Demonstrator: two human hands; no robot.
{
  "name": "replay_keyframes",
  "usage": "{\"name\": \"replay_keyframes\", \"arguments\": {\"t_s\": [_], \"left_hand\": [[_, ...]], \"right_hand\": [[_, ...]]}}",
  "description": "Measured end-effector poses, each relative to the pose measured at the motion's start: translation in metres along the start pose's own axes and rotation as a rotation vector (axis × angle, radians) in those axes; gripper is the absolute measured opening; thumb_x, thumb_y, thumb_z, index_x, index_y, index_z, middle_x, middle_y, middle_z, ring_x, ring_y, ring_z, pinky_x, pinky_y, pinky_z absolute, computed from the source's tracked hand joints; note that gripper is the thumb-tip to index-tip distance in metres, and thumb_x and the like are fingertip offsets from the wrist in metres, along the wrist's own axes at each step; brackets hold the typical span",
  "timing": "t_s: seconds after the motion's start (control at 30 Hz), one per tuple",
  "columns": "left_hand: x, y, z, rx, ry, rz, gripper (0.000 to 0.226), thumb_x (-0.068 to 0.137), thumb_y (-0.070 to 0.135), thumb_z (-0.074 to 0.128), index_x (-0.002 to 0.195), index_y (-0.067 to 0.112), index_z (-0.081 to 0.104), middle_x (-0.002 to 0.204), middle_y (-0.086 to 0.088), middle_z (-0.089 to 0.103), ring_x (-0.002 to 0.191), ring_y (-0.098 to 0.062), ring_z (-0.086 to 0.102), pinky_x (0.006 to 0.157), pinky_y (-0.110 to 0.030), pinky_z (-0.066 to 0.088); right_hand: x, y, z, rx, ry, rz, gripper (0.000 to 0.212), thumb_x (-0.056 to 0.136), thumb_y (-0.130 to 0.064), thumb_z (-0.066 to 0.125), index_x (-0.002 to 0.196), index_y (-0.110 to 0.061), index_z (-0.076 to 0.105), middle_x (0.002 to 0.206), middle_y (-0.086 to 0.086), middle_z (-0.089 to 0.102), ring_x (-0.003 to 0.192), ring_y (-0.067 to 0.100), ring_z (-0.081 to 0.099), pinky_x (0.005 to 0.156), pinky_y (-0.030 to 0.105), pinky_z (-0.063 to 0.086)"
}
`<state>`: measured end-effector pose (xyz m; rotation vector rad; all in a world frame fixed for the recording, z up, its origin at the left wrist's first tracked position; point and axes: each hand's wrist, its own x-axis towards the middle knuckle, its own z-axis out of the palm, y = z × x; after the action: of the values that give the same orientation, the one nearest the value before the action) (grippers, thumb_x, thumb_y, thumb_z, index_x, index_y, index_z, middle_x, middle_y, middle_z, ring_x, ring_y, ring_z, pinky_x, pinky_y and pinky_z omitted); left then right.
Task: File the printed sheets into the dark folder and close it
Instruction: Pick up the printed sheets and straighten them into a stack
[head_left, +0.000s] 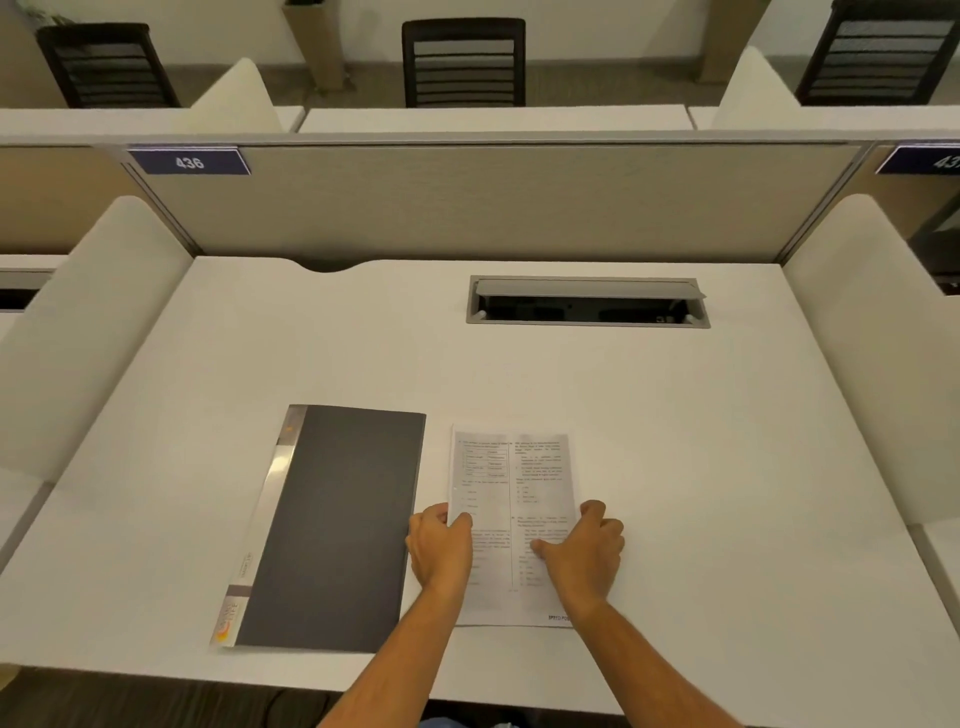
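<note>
A small stack of printed sheets (511, 478) lies flat on the white desk (675, 467), near its front edge. My left hand (440, 548) grips the stack's left edge, fingers curled around it. On the right edge sits my right hand (584, 545), thumb pressed on the top page and fingers curled over the side. Just to the left of the sheets, the dark folder (332, 525) with a silver spine strip lies closed and flat, angled slightly.
A recessed cable tray (587, 301) with its lid raised sits at the back right of the desk. A partition panel (467, 202) closes the back and cream side dividers (78, 322) flank the desk. Black chairs (464, 62) stand beyond.
</note>
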<state>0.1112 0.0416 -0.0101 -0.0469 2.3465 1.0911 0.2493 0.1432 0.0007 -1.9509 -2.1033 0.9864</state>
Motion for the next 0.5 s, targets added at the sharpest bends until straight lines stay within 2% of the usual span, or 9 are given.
{"name": "replay_keyframes", "arguments": {"t_s": [0.2, 0.3, 0.37, 0.43, 0.5], "left_hand": [[-0.001, 0.009, -0.006, -0.014, -0.045, -0.030, 0.032, 0.089, 0.027, 0.075, 0.113, 0.024, 0.053, 0.114, 0.002, 0.058, 0.101, -0.024, 0.064, 0.085, -0.049, 0.063], [0.002, 0.011, -0.008, -0.127, -0.075, -0.073, 0.047, 0.090, 0.021, 0.076, 0.128, 0.020, 0.048, 0.123, -0.004, 0.056, 0.100, -0.023, 0.065, 0.075, -0.038, 0.058], [0.005, 0.011, -0.009, -0.182, -0.111, -0.081, 0.055, 0.089, 0.019, 0.078, 0.136, 0.018, 0.048, 0.126, -0.006, 0.056, 0.102, -0.026, 0.068, 0.075, -0.036, 0.059], [0.008, 0.010, -0.009, -0.206, -0.148, -0.074, 0.051, 0.087, 0.020, 0.081, 0.130, 0.022, 0.053, 0.124, -0.007, 0.062, 0.100, -0.026, 0.072, 0.077, -0.039, 0.065], [0.009, 0.008, -0.009, -0.220, -0.203, -0.051, 0.037, 0.088, 0.020, 0.081, 0.118, 0.025, 0.060, 0.118, -0.004, 0.071, 0.096, -0.023, 0.076, 0.078, -0.042, 0.068]], "right_hand": [[-0.001, -0.008, -0.002, 0.019, 0.002, 0.059, 0.084, 0.065, -0.030, 0.104, 0.124, -0.016, 0.047, 0.123, 0.013, 0.055, 0.116, 0.034, 0.057, 0.092, 0.043, 0.058], [0.000, -0.009, -0.003, 0.020, 0.001, 0.075, 0.086, 0.063, -0.030, 0.105, 0.124, -0.016, 0.046, 0.124, 0.012, 0.056, 0.116, 0.034, 0.057, 0.094, 0.044, 0.058], [0.002, -0.008, -0.003, 0.003, -0.003, 0.069, 0.086, 0.062, -0.033, 0.105, 0.123, -0.016, 0.046, 0.123, 0.012, 0.056, 0.116, 0.034, 0.057, 0.095, 0.045, 0.059], [0.003, -0.007, -0.004, -0.004, -0.012, 0.068, 0.085, 0.063, -0.034, 0.104, 0.122, -0.016, 0.047, 0.123, 0.011, 0.056, 0.116, 0.033, 0.057, 0.095, 0.044, 0.058], [0.004, -0.007, -0.004, -0.002, -0.020, 0.072, 0.083, 0.064, -0.034, 0.104, 0.122, -0.016, 0.048, 0.122, 0.010, 0.055, 0.116, 0.032, 0.057, 0.095, 0.042, 0.057]]}}
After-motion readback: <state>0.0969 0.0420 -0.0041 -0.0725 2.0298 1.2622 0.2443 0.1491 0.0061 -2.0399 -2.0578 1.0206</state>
